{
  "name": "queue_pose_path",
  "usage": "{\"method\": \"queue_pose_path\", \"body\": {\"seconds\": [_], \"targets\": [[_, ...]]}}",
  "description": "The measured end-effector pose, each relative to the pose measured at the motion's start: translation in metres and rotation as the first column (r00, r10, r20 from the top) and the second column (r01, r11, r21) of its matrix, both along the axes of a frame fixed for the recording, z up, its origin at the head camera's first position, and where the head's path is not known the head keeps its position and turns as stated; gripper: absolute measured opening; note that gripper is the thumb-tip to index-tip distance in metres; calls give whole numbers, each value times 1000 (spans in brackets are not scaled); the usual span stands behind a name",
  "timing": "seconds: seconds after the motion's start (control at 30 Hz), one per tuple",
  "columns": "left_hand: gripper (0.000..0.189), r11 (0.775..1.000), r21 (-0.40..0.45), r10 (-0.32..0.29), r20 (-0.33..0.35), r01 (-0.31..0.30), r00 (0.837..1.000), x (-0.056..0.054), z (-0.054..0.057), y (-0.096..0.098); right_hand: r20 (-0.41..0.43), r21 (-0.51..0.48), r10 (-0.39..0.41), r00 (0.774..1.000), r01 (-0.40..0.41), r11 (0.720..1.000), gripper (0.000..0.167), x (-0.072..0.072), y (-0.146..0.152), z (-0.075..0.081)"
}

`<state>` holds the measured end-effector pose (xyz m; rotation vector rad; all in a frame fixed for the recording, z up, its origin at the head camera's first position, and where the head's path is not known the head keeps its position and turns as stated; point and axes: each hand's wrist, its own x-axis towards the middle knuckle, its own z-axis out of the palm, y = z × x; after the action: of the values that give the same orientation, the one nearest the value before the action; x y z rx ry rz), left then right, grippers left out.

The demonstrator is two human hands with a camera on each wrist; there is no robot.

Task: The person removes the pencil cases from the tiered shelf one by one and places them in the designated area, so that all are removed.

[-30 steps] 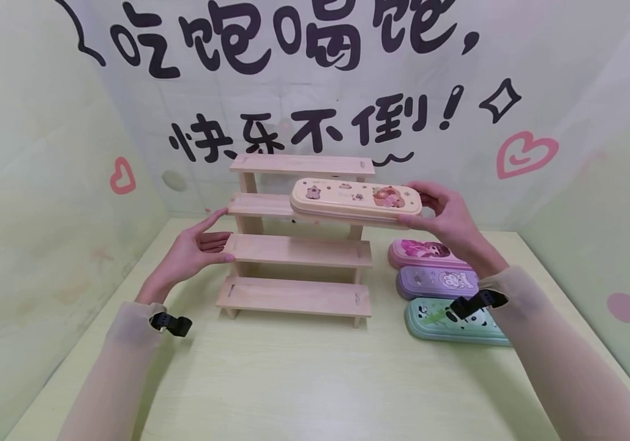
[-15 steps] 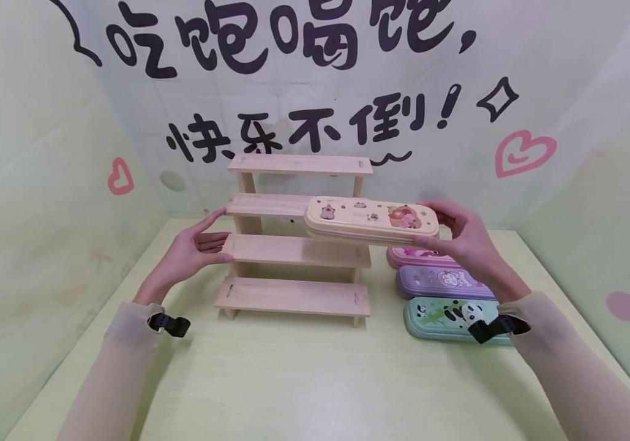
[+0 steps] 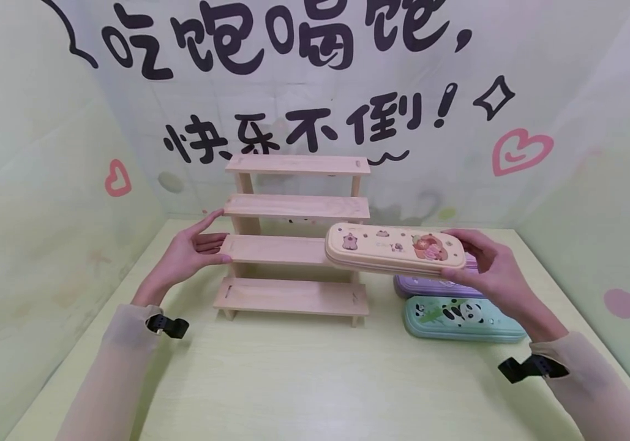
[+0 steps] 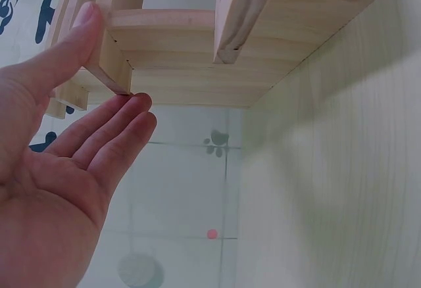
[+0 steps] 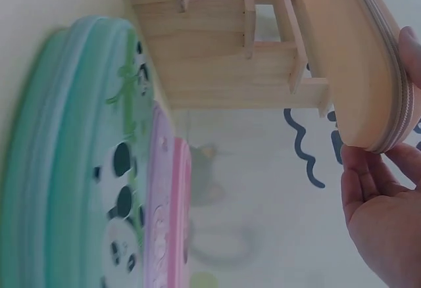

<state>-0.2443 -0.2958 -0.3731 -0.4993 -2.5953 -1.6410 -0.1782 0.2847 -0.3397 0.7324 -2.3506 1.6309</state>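
Note:
My right hand [image 3: 493, 263] grips the right end of a cream pencil case [image 3: 394, 248] with thumb and fingers. Cake and bear pictures decorate its lid, and a zip [image 5: 388, 58] runs round its side in the right wrist view. The case is held up in front of the shelf's right side, overlapping its second tier from below in the head view. My left hand [image 3: 190, 257] holds the left end of a four-tier wooden shelf [image 3: 292, 297]. In the left wrist view, the thumb and fingertips [image 4: 141, 104] touch the end of a board [image 4: 112, 64].
Right of the shelf, a green panda pencil case [image 3: 463, 318] lies on the table [image 3: 292, 380]. Behind it lie a purple pencil case [image 3: 436, 286] and a pink pencil case [image 5: 181, 216], both partly covered in the head view. A printed backdrop [image 3: 292, 79] hangs behind.
My right hand has carried the cream pencil case down and to the right, away from the third tier and towards the camera. The left hand stays at the shelf's left end.

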Motion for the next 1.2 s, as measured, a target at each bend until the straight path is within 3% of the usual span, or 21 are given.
{"method": "queue_pose_path", "body": {"seconds": [0.27,0.77,1.0,1.2], "targets": [[103,1000,4,-2,2,2,1000,0,0,0,7,19,-36,999,36,999,69,25,27,-18],[103,1000,-5,12,1,-12,1000,-1,-1,-2,11,-55,36,999,-35,998,71,58,73,-42],[103,1000,5,7,17,-7,1000,0,0,0,74,3,37,997,-37,999,73,79,99,-52],[103,1000,-3,10,19,-10,1000,0,0,0,62,31,6,998,-8,999,74,93,120,-67]]}}
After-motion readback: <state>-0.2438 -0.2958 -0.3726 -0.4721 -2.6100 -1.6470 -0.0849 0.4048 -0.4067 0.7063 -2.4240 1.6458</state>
